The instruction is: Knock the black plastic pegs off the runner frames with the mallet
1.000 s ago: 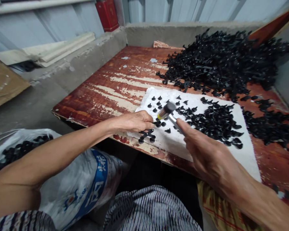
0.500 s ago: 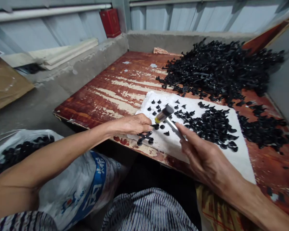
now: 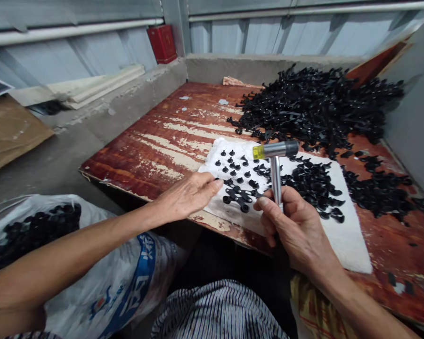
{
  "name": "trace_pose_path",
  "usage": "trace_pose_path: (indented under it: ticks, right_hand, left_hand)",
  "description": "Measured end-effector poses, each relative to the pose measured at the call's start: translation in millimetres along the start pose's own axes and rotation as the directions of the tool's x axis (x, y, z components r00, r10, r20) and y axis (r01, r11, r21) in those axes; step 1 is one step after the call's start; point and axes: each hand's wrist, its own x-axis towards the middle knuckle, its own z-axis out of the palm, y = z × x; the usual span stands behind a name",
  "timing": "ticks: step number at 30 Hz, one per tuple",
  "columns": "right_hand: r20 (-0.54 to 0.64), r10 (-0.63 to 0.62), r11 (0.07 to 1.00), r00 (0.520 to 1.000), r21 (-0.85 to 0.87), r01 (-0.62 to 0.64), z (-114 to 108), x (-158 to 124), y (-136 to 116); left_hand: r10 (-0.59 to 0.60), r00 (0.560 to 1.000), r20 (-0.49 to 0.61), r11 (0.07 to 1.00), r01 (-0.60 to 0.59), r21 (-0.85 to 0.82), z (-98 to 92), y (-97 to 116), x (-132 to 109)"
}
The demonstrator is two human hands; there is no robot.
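Note:
My right hand (image 3: 295, 226) is wrapped round the shiny metal handle of a small mallet (image 3: 275, 176), whose head, yellow at one end and black at the other, is raised. Its thumb and forefinger also meet near one end of a black cross-shaped plastic piece (image 3: 240, 192) with round feet. At the opposite end, my left hand (image 3: 189, 193) pinches that piece between thumb and fingers. A white cloth (image 3: 349, 249) lies beneath. Several small black disc-based pegs (image 3: 232, 165) stand on it, stem up, beside a heap of loose black cup-shaped pieces (image 3: 309, 183).
A big pile of black plastic parts (image 3: 314, 103) covers the back right of the worn red-brown board (image 3: 137, 146). Low concrete ledges border it, one bearing a red box (image 3: 161, 44). At lower left stands a white sack (image 3: 127, 282) with black pieces in its mouth.
The mallet head has risen and turned sideways, away from the pegs. The cross-shaped piece has shifted right and now spans both hands. My right fingers have come to its end.

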Motion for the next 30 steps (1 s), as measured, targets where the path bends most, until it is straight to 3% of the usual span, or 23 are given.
trace_pose_path:
  ticks: [5,9,11,17,22,26,30]
  right_hand:
    - [0.08,-0.103,0.994,0.991,-0.031,0.106,13,-4,6]
    - [-0.02,-0.14,0.99,0.99,-0.031,0.14,14,1,10]
    - [-0.042,-0.132,0.991,0.99,-0.019,0.131,13,4,11]
    - [0.036,-0.026,0.999,0.999,-0.022,0.027,0,2,9]
    - [-0.025,0.007,1.0,1.0,-0.018,-0.008,-14,-1,13]
    - [-0.012,0.035,0.999,0.999,-0.019,-0.035,-16,-2,17]
    - [-0.006,0.046,0.998,0.999,-0.034,-0.047,-16,-2,18]
  left_hand:
    - [-0.109,0.993,0.042,0.988,0.113,-0.106,7.9,16,5]
    - [-0.045,0.997,0.058,0.99,0.052,-0.134,13.3,19,3]
    - [-0.016,0.996,0.09,0.984,0.032,-0.175,15.8,17,3]
    - [-0.031,0.987,0.155,0.955,0.075,-0.286,12.2,-3,24]
    - [-0.024,0.988,0.155,0.978,0.055,-0.2,3.5,-19,40]
    - [0.093,0.986,0.14,0.993,-0.082,-0.085,0.1,-18,40]
    - [0.085,0.981,0.175,0.996,-0.078,-0.046,-3.1,-15,37]
